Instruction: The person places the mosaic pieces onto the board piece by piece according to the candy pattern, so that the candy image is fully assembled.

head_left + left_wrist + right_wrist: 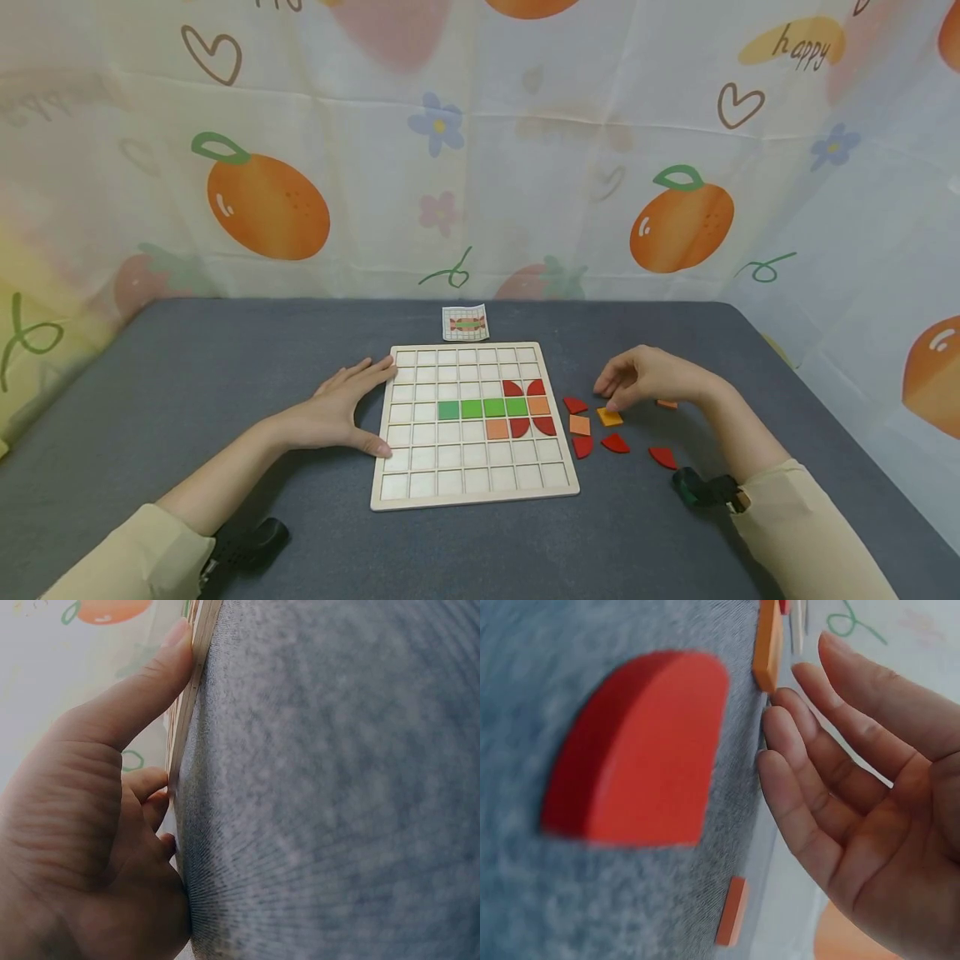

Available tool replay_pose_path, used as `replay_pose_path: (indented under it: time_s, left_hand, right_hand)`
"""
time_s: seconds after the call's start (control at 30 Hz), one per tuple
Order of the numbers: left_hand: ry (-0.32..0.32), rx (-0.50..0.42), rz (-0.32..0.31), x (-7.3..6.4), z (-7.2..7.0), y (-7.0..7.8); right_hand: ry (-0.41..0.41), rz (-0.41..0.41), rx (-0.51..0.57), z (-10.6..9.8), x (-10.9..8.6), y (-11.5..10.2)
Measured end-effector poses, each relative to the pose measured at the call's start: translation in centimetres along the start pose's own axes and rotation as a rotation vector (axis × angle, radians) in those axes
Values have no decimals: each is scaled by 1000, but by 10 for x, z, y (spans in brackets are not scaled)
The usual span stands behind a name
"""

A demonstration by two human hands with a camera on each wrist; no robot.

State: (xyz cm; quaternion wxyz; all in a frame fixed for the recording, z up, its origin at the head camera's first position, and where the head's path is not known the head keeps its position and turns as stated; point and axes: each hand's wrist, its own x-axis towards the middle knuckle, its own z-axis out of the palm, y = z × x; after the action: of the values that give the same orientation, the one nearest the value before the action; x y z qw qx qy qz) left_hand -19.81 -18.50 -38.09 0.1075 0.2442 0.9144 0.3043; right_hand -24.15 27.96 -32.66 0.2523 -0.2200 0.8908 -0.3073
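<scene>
Spread fingers and thumb of my left hand (337, 411) rest along the left edge of a wooden grid board (420, 502). The left wrist view shows the thumb (154, 690) against the board's side. Green squares (493, 407), an orange square (537, 406) and red quarter-circle tiles (544, 426) lie in its cells. To the right of the board, my right hand (645, 375) hovers over a yellow-orange square tile (611, 418), thumb tip close to it. Its loosely bent fingers (780, 776) hold nothing in the right wrist view, beside the yellow-orange tile (767, 652).
Red quarter-circle tiles (662, 457) and an orange square tile (580, 425) lie scattered right of the board. Another orange tile (667, 404) is partly hidden behind the right wrist. A small pattern card (465, 335) sits behind the board on the grey table (300, 517). A printed curtain (480, 167) hangs behind.
</scene>
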Motion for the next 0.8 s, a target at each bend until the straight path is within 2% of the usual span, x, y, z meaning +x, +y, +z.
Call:
replay_pose_path:
  time_s: [0.37,0.53,0.8]
  left_hand:
    - [1,2,-1,0,-1,2]
    - [2,4,-11,0,-1,3]
    - [0,1,-11,-1,-1,4]
  right_hand:
    - [-87,-9,-4,2,1,4]
    - [-79,-32,-65,4,2,2]
    - [-38,10,-94,5,3,0]
